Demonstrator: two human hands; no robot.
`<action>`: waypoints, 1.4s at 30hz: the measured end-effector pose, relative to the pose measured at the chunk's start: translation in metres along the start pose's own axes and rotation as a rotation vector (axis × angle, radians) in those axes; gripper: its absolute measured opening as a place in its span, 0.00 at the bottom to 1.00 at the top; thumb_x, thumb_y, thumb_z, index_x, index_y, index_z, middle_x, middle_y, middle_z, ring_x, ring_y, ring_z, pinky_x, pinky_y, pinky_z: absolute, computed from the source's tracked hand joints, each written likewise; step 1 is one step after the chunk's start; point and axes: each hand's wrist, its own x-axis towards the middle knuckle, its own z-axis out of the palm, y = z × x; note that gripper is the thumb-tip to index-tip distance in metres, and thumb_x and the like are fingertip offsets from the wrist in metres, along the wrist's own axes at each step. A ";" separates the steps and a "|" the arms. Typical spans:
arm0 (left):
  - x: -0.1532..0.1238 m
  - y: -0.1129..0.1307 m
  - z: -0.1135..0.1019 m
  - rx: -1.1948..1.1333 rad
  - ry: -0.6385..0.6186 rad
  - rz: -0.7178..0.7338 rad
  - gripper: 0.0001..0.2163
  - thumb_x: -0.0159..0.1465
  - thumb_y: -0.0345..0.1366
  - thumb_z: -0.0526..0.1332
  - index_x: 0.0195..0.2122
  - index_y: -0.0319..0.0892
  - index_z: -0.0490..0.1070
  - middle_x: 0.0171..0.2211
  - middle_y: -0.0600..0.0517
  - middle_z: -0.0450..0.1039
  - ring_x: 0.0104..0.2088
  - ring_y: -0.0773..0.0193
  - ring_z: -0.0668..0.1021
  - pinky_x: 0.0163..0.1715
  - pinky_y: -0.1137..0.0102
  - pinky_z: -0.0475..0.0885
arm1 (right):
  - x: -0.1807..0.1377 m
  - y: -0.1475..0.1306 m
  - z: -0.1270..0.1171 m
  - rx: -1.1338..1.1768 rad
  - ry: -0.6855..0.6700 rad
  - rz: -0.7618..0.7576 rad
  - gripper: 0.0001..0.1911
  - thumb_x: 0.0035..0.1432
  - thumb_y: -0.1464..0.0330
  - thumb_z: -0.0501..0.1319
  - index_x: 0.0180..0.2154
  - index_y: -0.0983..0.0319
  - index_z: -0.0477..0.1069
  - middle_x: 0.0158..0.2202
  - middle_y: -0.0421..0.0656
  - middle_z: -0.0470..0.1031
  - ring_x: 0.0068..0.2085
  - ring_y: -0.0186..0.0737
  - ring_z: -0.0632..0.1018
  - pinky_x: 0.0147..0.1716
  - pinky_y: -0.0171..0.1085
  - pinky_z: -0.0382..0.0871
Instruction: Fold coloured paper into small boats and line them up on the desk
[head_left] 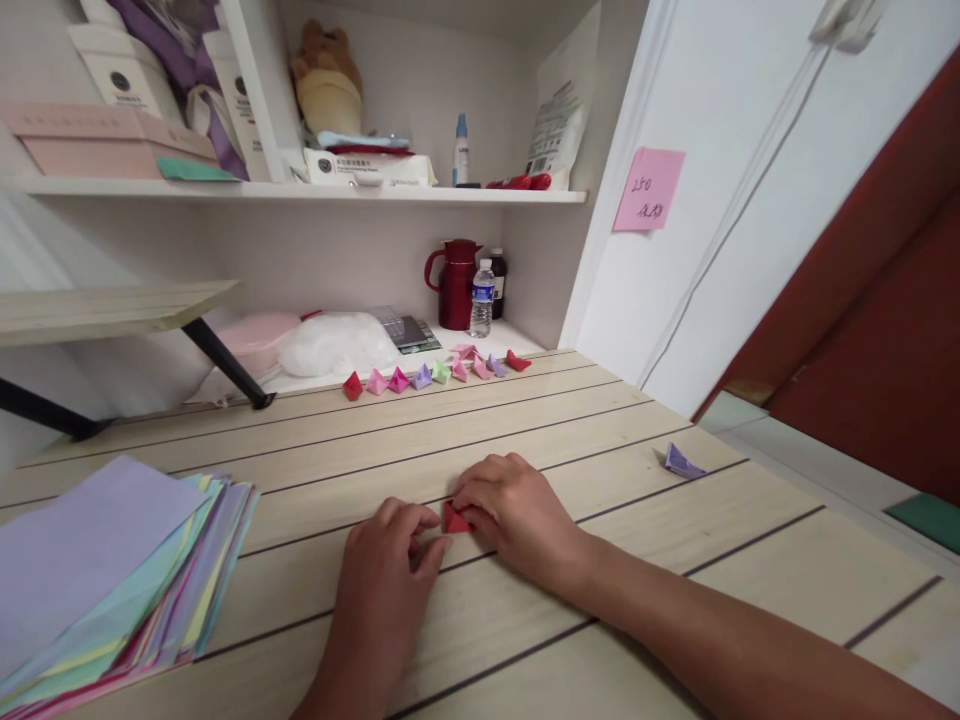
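Note:
A small red folded paper piece lies on the wooden tabletop, pinched between both hands. My left hand presses on its left side with curled fingers. My right hand covers its right side, fingers bent down onto it. Most of the paper is hidden under the fingers. A row of several finished folded paper shapes in red, pink, purple and green stands along the far edge of the table. One purple folded shape lies alone to the right.
A stack of coloured paper sheets lies at the left front. A slanted board on black legs stands at the left. Shelves behind hold a red jug, a water bottle and boxes. A pink sticky note hangs on the white door.

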 end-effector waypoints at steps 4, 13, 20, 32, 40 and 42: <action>-0.002 -0.002 0.000 -0.068 0.085 0.037 0.08 0.56 0.31 0.65 0.37 0.47 0.75 0.37 0.53 0.72 0.32 0.61 0.76 0.37 0.60 0.72 | -0.001 -0.006 -0.004 -0.084 0.156 -0.156 0.04 0.59 0.74 0.64 0.31 0.61 0.76 0.44 0.41 0.80 0.43 0.43 0.75 0.42 0.43 0.61; -0.003 0.003 -0.001 -0.100 0.156 0.245 0.10 0.56 0.28 0.63 0.38 0.50 0.72 0.34 0.56 0.74 0.33 0.62 0.77 0.36 0.62 0.72 | -0.003 -0.012 0.000 -0.145 0.239 -0.288 0.07 0.61 0.74 0.62 0.29 0.62 0.74 0.45 0.41 0.80 0.47 0.43 0.72 0.48 0.46 0.59; -0.002 0.008 -0.003 -0.029 0.116 0.260 0.09 0.58 0.27 0.57 0.35 0.48 0.71 0.30 0.56 0.75 0.32 0.62 0.78 0.35 0.64 0.73 | -0.004 -0.012 -0.003 -0.043 0.166 -0.219 0.06 0.59 0.74 0.62 0.31 0.61 0.75 0.42 0.40 0.81 0.45 0.43 0.73 0.48 0.46 0.58; -0.006 0.012 -0.003 -0.158 -0.045 0.232 0.05 0.60 0.28 0.58 0.33 0.47 0.65 0.34 0.55 0.69 0.35 0.65 0.73 0.35 0.68 0.70 | -0.005 -0.009 -0.005 0.019 0.092 -0.182 0.05 0.55 0.76 0.63 0.29 0.60 0.74 0.43 0.39 0.81 0.47 0.43 0.73 0.48 0.46 0.58; -0.006 0.006 0.001 -0.042 0.041 0.204 0.05 0.60 0.30 0.56 0.30 0.47 0.60 0.31 0.55 0.67 0.32 0.63 0.71 0.34 0.66 0.67 | -0.005 -0.006 -0.006 0.064 0.084 -0.095 0.06 0.53 0.76 0.65 0.28 0.60 0.73 0.45 0.37 0.80 0.49 0.44 0.73 0.50 0.46 0.59; -0.005 0.006 0.001 -0.024 0.048 0.186 0.05 0.60 0.30 0.56 0.30 0.47 0.60 0.30 0.55 0.67 0.31 0.63 0.70 0.33 0.66 0.67 | -0.005 -0.005 -0.006 0.069 0.074 -0.084 0.06 0.53 0.76 0.65 0.28 0.59 0.73 0.46 0.39 0.80 0.49 0.45 0.73 0.50 0.47 0.59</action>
